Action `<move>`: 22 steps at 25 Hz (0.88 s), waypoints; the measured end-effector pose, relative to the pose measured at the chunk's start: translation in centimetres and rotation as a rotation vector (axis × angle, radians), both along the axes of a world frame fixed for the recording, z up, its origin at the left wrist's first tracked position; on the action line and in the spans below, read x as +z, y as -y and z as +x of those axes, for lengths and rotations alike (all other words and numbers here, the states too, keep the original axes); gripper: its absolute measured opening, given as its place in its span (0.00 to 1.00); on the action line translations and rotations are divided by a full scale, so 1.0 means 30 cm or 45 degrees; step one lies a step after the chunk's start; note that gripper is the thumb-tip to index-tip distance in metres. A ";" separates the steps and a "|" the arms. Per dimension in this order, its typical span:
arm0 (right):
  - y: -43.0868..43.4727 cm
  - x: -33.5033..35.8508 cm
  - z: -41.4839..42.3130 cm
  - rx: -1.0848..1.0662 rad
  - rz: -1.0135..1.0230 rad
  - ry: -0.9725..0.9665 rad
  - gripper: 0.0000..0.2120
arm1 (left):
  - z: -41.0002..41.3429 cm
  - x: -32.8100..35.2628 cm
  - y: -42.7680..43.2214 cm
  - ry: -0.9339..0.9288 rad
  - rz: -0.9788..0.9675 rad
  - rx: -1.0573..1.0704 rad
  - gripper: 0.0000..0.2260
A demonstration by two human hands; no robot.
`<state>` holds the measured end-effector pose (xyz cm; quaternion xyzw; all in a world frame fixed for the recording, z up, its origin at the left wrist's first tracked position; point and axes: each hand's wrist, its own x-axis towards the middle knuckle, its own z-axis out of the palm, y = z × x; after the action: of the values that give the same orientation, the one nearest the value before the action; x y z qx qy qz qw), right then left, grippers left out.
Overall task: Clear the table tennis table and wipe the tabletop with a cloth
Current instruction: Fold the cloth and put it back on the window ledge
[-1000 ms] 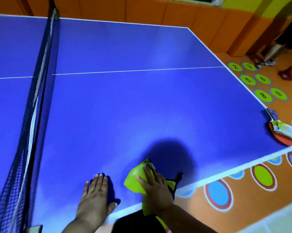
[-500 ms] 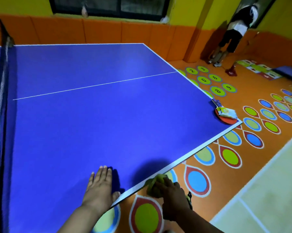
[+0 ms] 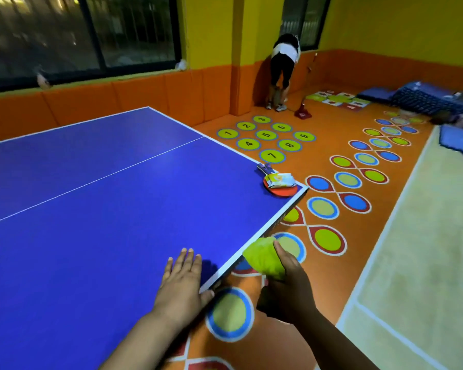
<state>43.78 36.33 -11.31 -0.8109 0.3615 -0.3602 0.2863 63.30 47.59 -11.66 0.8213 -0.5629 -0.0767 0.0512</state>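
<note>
The blue table tennis table [image 3: 91,209] fills the left of the view. My left hand [image 3: 183,284] rests flat on it near its side edge, fingers straight. My right hand [image 3: 289,287] grips a bunched lime-green cloth [image 3: 262,256] just off the table's edge, above the floor. A red paddle [image 3: 279,189] lies at the table's near right corner, with a small pale packet [image 3: 281,180] lying on top of it.
The orange floor [image 3: 331,263] is painted with coloured and numbered circles. A person [image 3: 282,68] bends over at the far wall beside a small red object [image 3: 302,113]. Blue mats [image 3: 425,100] lie at the far right. Orange padding lines the walls.
My right hand has carried the green cloth off the tabletop and past the side edge. The view has swung right, the net has left it, and the left hand stays flat on the table.
</note>
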 end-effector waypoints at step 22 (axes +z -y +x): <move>1.416 -0.031 -0.543 -0.120 0.212 -0.163 0.52 | -0.671 0.059 1.732 -1.188 -0.330 -0.052 0.13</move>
<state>27.51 -6.14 -12.23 -0.7879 0.4453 -0.2892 0.3119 43.18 -4.38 -9.90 0.6750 -0.5008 -0.3670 0.3985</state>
